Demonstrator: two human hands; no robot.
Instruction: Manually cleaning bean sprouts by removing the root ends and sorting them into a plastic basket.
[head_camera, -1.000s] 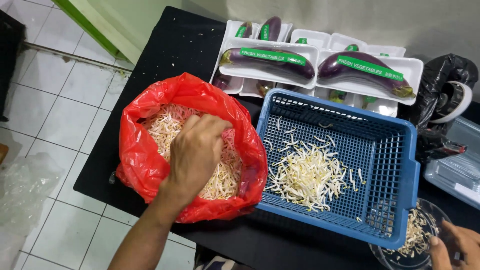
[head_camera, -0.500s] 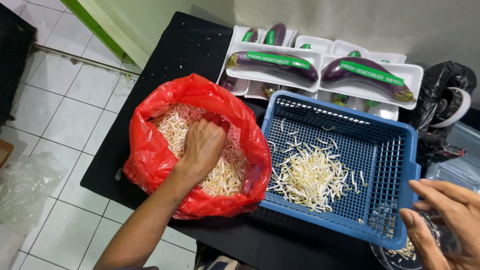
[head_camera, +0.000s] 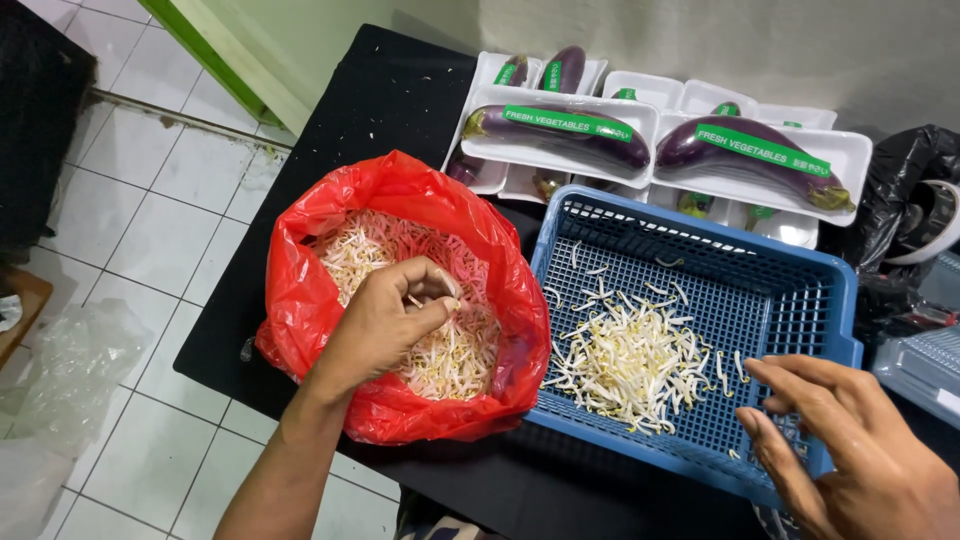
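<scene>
A red plastic bag (head_camera: 300, 300) full of white bean sprouts (head_camera: 455, 355) lies open on a black table (head_camera: 400, 90). My left hand (head_camera: 385, 320) is inside the bag's mouth, fingers pinched on a few sprouts. To the right stands a blue plastic basket (head_camera: 800, 300) with a pile of sprouts (head_camera: 630, 365) on its mesh floor. My right hand (head_camera: 850, 450) hovers over the basket's near right corner, fingers spread and holding nothing.
White foam trays with wrapped purple eggplants (head_camera: 560, 135) line the back of the table. A black plastic bag (head_camera: 910, 190) and a clear container (head_camera: 925, 365) sit at the right. The white tiled floor (head_camera: 130, 220) with a clear plastic bag (head_camera: 70, 370) is on the left.
My left hand has lifted slightly out of the sprouts in the bag with a pinch of them. My right hand has risen from the lower right corner to over the basket's edge.
</scene>
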